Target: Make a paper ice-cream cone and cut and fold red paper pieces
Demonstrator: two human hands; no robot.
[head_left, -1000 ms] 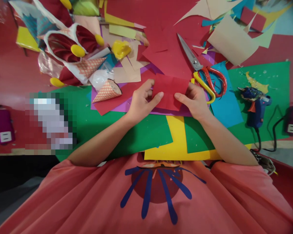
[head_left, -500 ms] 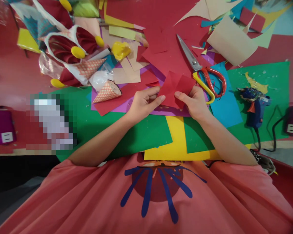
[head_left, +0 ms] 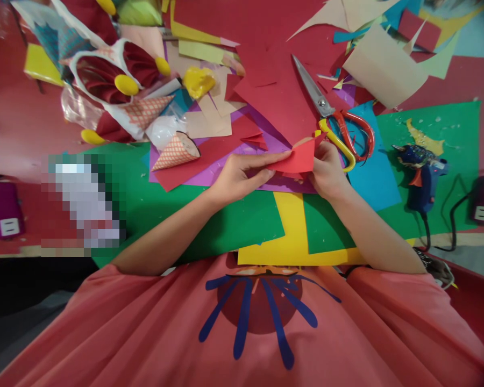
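Observation:
A piece of red paper (head_left: 302,158), bent up and folded, is held between both hands above a purple sheet (head_left: 210,168). My left hand (head_left: 242,174) grips its left edge, with fingers stretched along it and the thumb below. At the right edge, my right hand (head_left: 329,171) is closed on the same paper, its fingers partly hidden. Just beyond my right hand lie large scissors (head_left: 325,107) with red and yellow handles. A small patterned cone (head_left: 178,151) lies left of my left hand, beside a strip of red paper (head_left: 218,148).
Cones with dark red folded paper (head_left: 100,80) and yellow discs crowd the upper left. A blue glue gun (head_left: 424,185) rests on green paper (head_left: 460,129) at the right. Beige offcuts (head_left: 385,67) lie at the upper right. Yellow paper (head_left: 292,226) is near my body.
The red paper has been turned and bent upward, and it now sits slightly further right. My left hand's fingers have stretched rightward along it, while my right hand's thumb has gone behind the paper.

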